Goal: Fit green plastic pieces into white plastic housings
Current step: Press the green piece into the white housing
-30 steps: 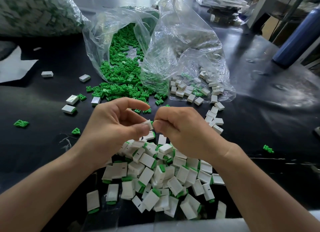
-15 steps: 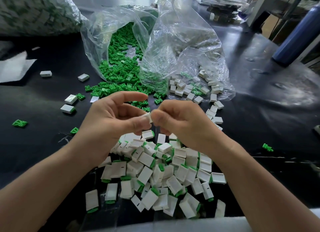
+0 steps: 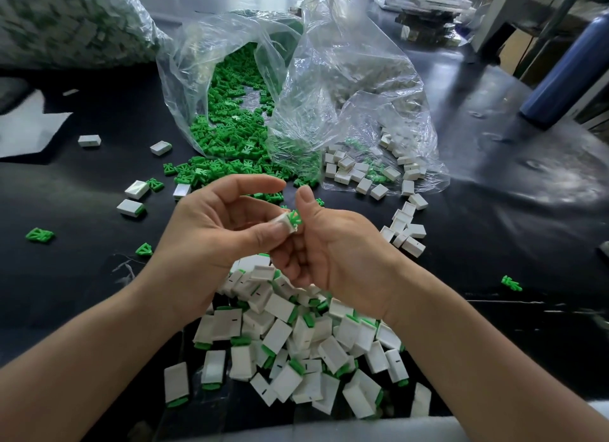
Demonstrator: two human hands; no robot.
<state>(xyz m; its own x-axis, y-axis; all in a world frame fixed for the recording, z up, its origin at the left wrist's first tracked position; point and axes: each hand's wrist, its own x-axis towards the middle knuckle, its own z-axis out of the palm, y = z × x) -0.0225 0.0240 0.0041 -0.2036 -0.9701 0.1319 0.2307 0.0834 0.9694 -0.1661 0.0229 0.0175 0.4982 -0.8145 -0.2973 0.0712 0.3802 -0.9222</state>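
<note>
Now mid-insert, centre of frame: the left hand (image 3: 214, 234) pinches a white housing (image 3: 282, 225) between thumb and fingers, and a green piece (image 3: 294, 218) sits at its open end, only partly in by my reading. The right hand (image 3: 333, 247) is butted against it, thumb raised and fingers curled beneath; I cannot tell whether it grips the piece. I judge the next move needs a square push until the piece seats, then a drop onto the finished pile (image 3: 296, 342) at lower centre.

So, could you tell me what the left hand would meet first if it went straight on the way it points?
Probably the right hand: the left hand points across at its thumb, with the housing and green piece it pinches right beside it.
</note>
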